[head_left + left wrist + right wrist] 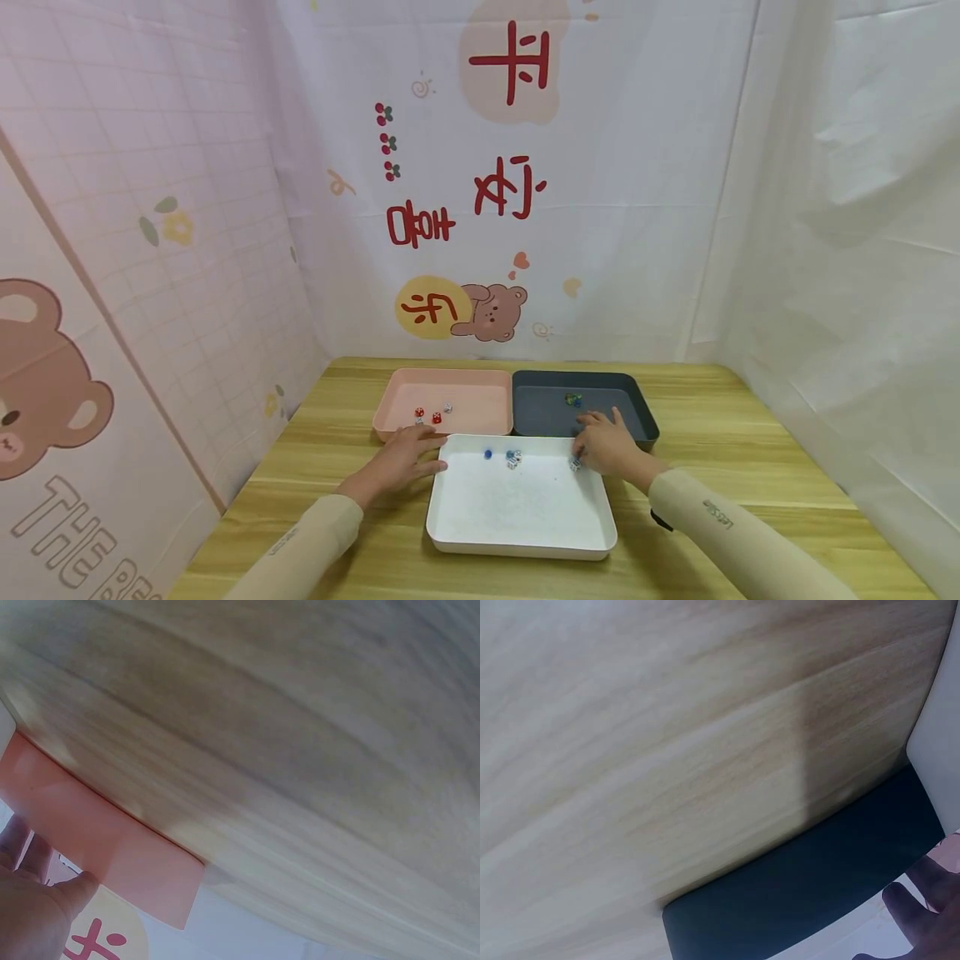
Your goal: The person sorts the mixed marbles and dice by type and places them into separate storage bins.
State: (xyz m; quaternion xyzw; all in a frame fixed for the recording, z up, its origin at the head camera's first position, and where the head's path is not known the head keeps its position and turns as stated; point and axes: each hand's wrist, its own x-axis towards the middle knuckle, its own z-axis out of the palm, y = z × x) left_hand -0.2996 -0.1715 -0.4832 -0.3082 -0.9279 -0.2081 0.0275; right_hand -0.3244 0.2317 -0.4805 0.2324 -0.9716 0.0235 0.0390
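A shallow white tray (pixel 525 508) lies in front, with several small dice inside its back part. My right hand (pixel 609 446) reaches over its back right corner, fingertips down at a few blue and white dice (pixel 575 463); I cannot tell whether they pinch one. A cluster of white and blue dice (pixel 513 459) sits near the back wall, with a lone blue die (pixel 488 454) to its left. At the tray's back left corner is my left hand (pixel 405 457), fingers extended toward the rim and holding nothing. The left wrist view shows its fingers beside the pink tray (pixel 112 840).
Behind the white tray, the pink tray (pixel 480 377) holds red and white dice (pixel 437 417). Beside it on the right, a dark grey tray (pixel 645 417) holds green and blue dice (pixel 573 400). All stand on a wooden table (pixel 720 433) before a printed cloth backdrop (pixel 622 167).
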